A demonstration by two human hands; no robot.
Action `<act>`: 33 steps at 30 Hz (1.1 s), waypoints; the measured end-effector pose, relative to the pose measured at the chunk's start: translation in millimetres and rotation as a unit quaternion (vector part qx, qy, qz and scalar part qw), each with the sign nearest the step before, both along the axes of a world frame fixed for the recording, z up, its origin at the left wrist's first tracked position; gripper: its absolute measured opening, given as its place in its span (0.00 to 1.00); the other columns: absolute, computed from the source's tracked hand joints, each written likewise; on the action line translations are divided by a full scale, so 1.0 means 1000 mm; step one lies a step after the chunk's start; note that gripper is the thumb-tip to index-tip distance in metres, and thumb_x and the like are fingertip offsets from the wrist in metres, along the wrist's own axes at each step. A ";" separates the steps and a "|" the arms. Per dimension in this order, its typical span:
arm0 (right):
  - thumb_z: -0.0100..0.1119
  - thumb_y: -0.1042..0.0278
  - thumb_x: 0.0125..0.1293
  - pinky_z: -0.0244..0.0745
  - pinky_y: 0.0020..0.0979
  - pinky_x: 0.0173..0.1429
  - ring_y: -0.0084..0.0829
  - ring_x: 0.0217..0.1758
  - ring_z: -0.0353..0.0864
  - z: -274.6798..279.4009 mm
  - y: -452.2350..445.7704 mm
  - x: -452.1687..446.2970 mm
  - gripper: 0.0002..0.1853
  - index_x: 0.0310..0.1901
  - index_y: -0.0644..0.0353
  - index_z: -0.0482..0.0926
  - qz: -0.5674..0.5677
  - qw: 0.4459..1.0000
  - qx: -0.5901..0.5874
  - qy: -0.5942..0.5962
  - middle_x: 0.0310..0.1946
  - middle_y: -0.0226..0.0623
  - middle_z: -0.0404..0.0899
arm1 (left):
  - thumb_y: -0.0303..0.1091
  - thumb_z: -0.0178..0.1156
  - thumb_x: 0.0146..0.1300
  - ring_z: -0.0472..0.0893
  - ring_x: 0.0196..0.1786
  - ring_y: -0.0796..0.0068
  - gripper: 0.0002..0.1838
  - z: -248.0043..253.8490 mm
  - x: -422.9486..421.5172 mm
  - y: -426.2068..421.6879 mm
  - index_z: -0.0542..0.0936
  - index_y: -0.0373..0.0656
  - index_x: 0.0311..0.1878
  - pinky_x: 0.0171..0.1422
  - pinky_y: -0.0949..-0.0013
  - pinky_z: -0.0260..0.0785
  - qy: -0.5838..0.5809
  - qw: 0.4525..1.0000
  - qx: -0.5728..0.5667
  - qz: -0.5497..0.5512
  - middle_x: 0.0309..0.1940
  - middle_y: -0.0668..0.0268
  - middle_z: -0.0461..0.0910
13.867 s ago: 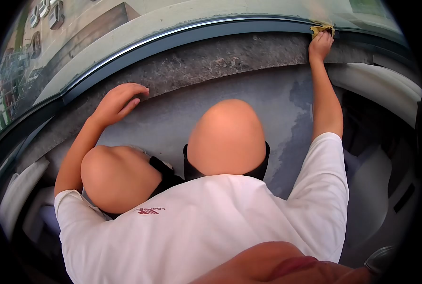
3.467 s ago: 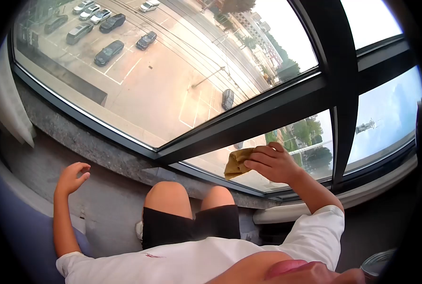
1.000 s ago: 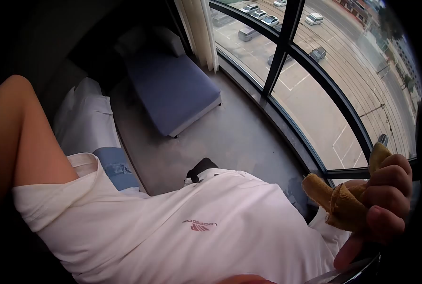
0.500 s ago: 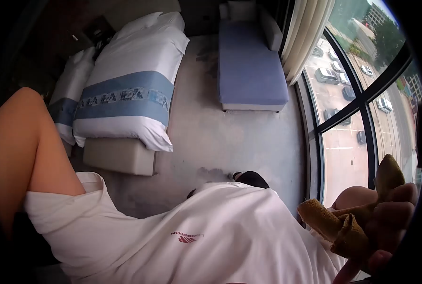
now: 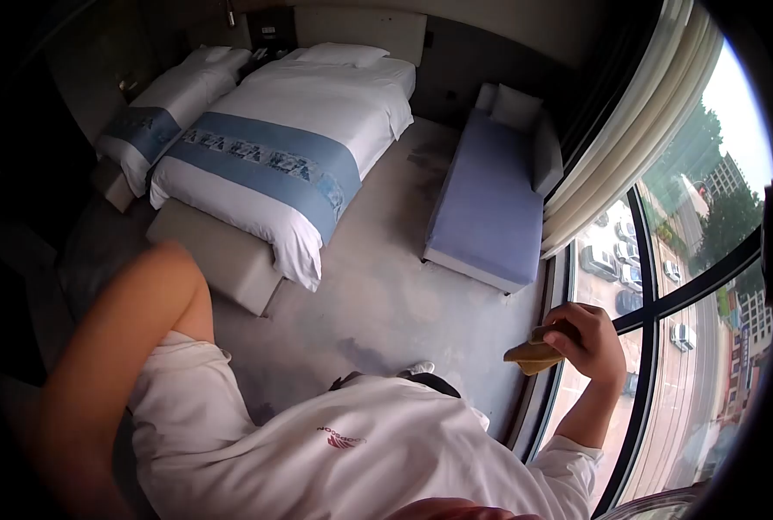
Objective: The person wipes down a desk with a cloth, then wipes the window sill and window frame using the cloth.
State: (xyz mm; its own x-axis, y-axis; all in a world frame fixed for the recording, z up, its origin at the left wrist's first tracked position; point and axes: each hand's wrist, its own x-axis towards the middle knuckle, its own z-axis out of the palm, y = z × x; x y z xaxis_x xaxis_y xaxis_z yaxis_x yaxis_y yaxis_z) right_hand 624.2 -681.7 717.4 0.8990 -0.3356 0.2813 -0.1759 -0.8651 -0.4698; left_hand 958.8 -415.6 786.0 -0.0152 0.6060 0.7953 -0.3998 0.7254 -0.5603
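Note:
My right hand (image 5: 587, 340) is out at the right in front of the window (image 5: 655, 312). Its fingers are closed around a mustard-brown cloth (image 5: 534, 357), whose folded end hangs out to the left of the fingers. On the left my bent left arm (image 5: 135, 338) has its elbow raised, and the forearm runs down to the bottom edge. The left hand itself is outside the picture. A blurred skin-coloured shape (image 5: 447, 510) shows at the bottom edge, and I cannot make out what it is.
Two beds with white covers and blue runners, the nearer one (image 5: 265, 121) with a bench (image 5: 217, 251) at its foot, stand on the left. Ahead is a blue-purple chaise (image 5: 490, 199). A cream curtain (image 5: 633, 130) hangs by the window. A clear curved rim (image 5: 655, 504) shows bottom right.
My right hand with the cloth has moved away from the camera, up and to the left. The view has tilted up and turned, and my left elbow appears lower and further right.

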 end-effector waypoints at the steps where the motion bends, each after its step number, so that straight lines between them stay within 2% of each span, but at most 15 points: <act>1: 0.69 0.62 0.64 0.78 0.36 0.34 0.42 0.28 0.85 -0.011 0.000 0.004 0.10 0.37 0.60 0.81 -0.038 0.998 0.003 0.056 0.26 0.41 0.83 | 0.52 0.45 0.78 0.73 0.64 0.67 0.21 -0.004 -0.002 -0.003 0.79 0.53 0.60 0.64 0.56 0.68 0.010 1.000 0.001 -0.004 0.63 0.69 0.76; 3: 0.67 0.66 0.64 0.79 0.35 0.37 0.41 0.33 0.88 -0.022 0.005 0.004 0.08 0.41 0.59 0.81 -0.045 0.985 0.088 0.142 0.30 0.40 0.86 | 0.51 0.44 0.78 0.73 0.64 0.67 0.21 -0.020 -0.004 -0.018 0.79 0.53 0.60 0.65 0.56 0.68 0.043 0.998 0.038 -0.010 0.63 0.69 0.76; 5: 0.67 0.66 0.65 0.79 0.35 0.37 0.39 0.34 0.88 -0.033 0.007 0.009 0.09 0.43 0.59 0.81 -0.032 0.963 0.220 0.154 0.32 0.41 0.87 | 0.51 0.44 0.77 0.74 0.63 0.63 0.23 -0.088 -0.002 -0.063 0.77 0.46 0.60 0.66 0.56 0.68 0.112 0.959 0.262 0.000 0.61 0.63 0.77; 7: 0.66 0.68 0.65 0.80 0.34 0.37 0.34 0.33 0.87 -0.049 0.003 0.009 0.14 0.50 0.60 0.79 0.009 0.960 0.233 0.151 0.36 0.41 0.87 | 0.49 0.44 0.76 0.77 0.60 0.60 0.25 -0.172 -0.017 -0.109 0.74 0.34 0.57 0.66 0.57 0.68 0.169 0.803 0.572 0.011 0.58 0.54 0.77; 9: 0.66 0.70 0.64 0.80 0.33 0.37 0.32 0.32 0.85 -0.065 -0.003 0.006 0.17 0.54 0.60 0.78 0.009 0.948 0.273 0.161 0.38 0.41 0.87 | 0.37 0.54 0.74 0.78 0.59 0.64 0.16 -0.252 -0.057 -0.150 0.76 0.37 0.58 0.67 0.60 0.67 0.185 0.650 0.715 -0.179 0.56 0.57 0.79; 11: 0.64 0.75 0.64 0.79 0.31 0.35 0.28 0.31 0.83 -0.090 -0.014 0.001 0.21 0.58 0.59 0.75 0.031 0.945 0.301 0.124 0.45 0.38 0.86 | 0.37 0.59 0.73 0.78 0.60 0.65 0.18 -0.268 -0.091 -0.161 0.75 0.40 0.62 0.66 0.60 0.69 0.017 0.614 0.787 -0.056 0.55 0.58 0.79; 13: 0.62 0.79 0.63 0.78 0.29 0.34 0.26 0.32 0.82 -0.108 -0.021 -0.006 0.22 0.59 0.59 0.74 0.018 0.932 0.354 0.078 0.47 0.37 0.85 | 0.40 0.64 0.70 0.78 0.60 0.67 0.24 -0.274 -0.118 -0.171 0.72 0.42 0.65 0.68 0.60 0.68 -0.063 0.603 0.793 -0.057 0.57 0.60 0.78; 15: 0.60 0.83 0.63 0.78 0.28 0.34 0.25 0.33 0.82 -0.130 -0.034 -0.019 0.23 0.60 0.60 0.73 -0.005 0.924 0.381 0.030 0.49 0.37 0.84 | 0.36 0.67 0.67 0.79 0.57 0.67 0.26 -0.275 -0.136 -0.187 0.71 0.42 0.66 0.65 0.61 0.70 -0.086 0.549 0.827 -0.088 0.55 0.61 0.79; 19: 0.59 0.86 0.63 0.78 0.29 0.40 0.25 0.39 0.80 -0.171 -0.062 -0.061 0.25 0.61 0.61 0.71 -0.056 0.931 0.352 -0.073 0.47 0.38 0.82 | 0.31 0.69 0.65 0.80 0.45 0.74 0.27 -0.287 -0.174 -0.248 0.71 0.45 0.65 0.50 0.63 0.71 -0.076 0.484 0.867 -0.092 0.40 0.69 0.81; 20: 0.59 0.86 0.63 0.79 0.29 0.41 0.26 0.40 0.80 -0.180 -0.068 -0.076 0.25 0.61 0.61 0.71 -0.067 0.927 0.358 -0.094 0.47 0.39 0.81 | 0.30 0.69 0.63 0.78 0.42 0.73 0.21 -0.283 -0.189 -0.264 0.76 0.46 0.59 0.47 0.64 0.69 -0.077 0.461 0.879 -0.098 0.36 0.70 0.80; 23: 0.58 0.87 0.63 0.79 0.30 0.42 0.27 0.41 0.80 -0.185 -0.089 -0.137 0.27 0.64 0.62 0.69 -0.153 0.896 0.410 -0.075 0.46 0.40 0.81 | 0.28 0.69 0.61 0.77 0.42 0.69 0.13 -0.288 -0.232 -0.326 0.80 0.44 0.49 0.48 0.66 0.69 -0.214 0.537 0.816 -0.028 0.36 0.68 0.80; 24: 0.58 0.87 0.63 0.79 0.30 0.42 0.27 0.41 0.80 -0.193 -0.099 -0.159 0.28 0.65 0.62 0.69 -0.175 0.891 0.413 -0.073 0.46 0.40 0.81 | 0.28 0.69 0.59 0.76 0.43 0.65 0.08 -0.287 -0.250 -0.344 0.81 0.43 0.41 0.50 0.65 0.70 -0.220 0.523 0.823 -0.019 0.34 0.67 0.78; 28: 0.58 0.86 0.63 0.75 0.27 0.39 0.25 0.39 0.79 -0.211 -0.122 -0.239 0.27 0.64 0.63 0.71 -0.254 0.868 0.422 -0.064 0.40 0.35 0.80 | 0.31 0.68 0.61 0.78 0.44 0.63 0.09 -0.295 -0.320 -0.406 0.79 0.43 0.43 0.47 0.58 0.71 -0.245 0.617 0.743 -0.081 0.32 0.66 0.79; 31: 0.56 0.81 0.66 0.71 0.24 0.37 0.21 0.35 0.76 -0.237 -0.140 -0.278 0.17 0.57 0.66 0.76 -0.244 0.844 0.462 -0.120 0.35 0.30 0.78 | 0.33 0.66 0.64 0.81 0.43 0.62 0.10 -0.294 -0.351 -0.439 0.78 0.45 0.46 0.45 0.57 0.72 -0.288 0.471 0.832 -0.060 0.33 0.64 0.81; 33: 0.56 0.76 0.68 0.70 0.23 0.39 0.20 0.35 0.76 -0.259 -0.158 -0.293 0.14 0.54 0.66 0.78 -0.251 0.834 0.470 -0.142 0.37 0.29 0.79 | 0.37 0.64 0.66 0.83 0.40 0.61 0.12 -0.283 -0.353 -0.447 0.77 0.46 0.49 0.44 0.58 0.72 -0.289 0.442 0.848 -0.046 0.37 0.63 0.84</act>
State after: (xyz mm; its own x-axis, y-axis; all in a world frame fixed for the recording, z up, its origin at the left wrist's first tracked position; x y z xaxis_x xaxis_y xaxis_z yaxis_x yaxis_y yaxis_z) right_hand 331.0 -839.8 457.9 0.5203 -0.8422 -0.1412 -0.1716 0.0588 -0.9834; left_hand 605.6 -862.8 503.5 -0.5512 -0.8343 -0.0131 -0.4700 0.2974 0.8311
